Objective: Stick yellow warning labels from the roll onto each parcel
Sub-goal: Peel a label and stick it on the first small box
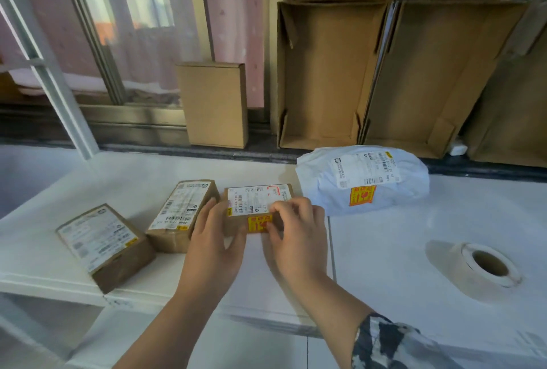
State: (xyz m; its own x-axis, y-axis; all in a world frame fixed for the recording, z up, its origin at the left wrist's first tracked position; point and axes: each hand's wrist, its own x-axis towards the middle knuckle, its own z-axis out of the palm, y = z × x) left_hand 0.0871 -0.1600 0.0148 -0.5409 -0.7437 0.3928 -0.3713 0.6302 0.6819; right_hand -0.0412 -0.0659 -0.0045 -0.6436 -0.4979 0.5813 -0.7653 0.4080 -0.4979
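Note:
A small brown box parcel (254,200) lies mid-table with a yellow warning label (257,223) on its near face. My left hand (213,238) grips the box's left side. My right hand (296,235) presses its fingertips on the label's right end and the box's near right corner. Two more brown box parcels lie to the left, one (183,211) beside my left hand, another (103,241) near the table's front edge; neither shows a big yellow label. A white bag parcel (364,179) at the right carries a yellow label (361,195). The label roll (485,265) lies flat at the right.
The white table (399,235) has a seam down its middle and a front edge close to the left parcel. Behind it, empty cardboard boxes (325,72) lean against the wall, and a closed flat carton (214,102) stands on the window sill.

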